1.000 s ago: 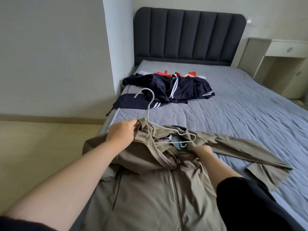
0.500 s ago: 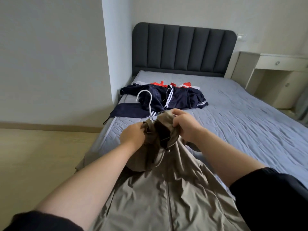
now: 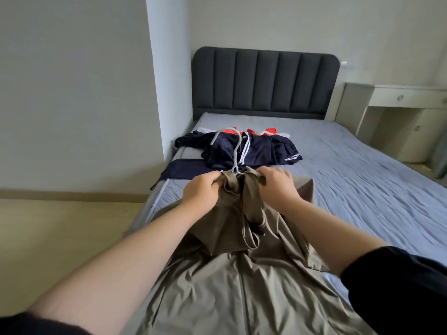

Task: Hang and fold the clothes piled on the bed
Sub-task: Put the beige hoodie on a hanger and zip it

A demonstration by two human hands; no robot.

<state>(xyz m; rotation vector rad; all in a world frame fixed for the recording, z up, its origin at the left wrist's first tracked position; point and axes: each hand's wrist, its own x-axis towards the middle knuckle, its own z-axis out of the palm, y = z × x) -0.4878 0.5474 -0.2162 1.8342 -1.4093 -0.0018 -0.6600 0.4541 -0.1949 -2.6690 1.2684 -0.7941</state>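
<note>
An olive-khaki jacket [image 3: 244, 281] hangs in front of me over the near edge of the bed [image 3: 362, 189]. A white wire hanger [image 3: 235, 151] sticks out of its collar, hook up; its lower part is hidden in the fabric. My left hand [image 3: 200, 189] grips the left side of the collar. On the right side, my right hand [image 3: 277, 187] grips the bunched collar fabric. Farther up the bed lies a pile of navy clothes [image 3: 246, 151] with white stripes, with red and white fabric behind it.
A dark padded headboard [image 3: 263, 81] stands at the far end. A pale desk with drawers [image 3: 399, 117] is at the right. A wall corner [image 3: 167, 93] juts beside the bed's left side, with wooden floor [image 3: 60, 238] below.
The jacket rose off the bed with the hanger in its collar. My right hand went from the lower hanger bar up to the collar, and both hands now hold the collar close together.
</note>
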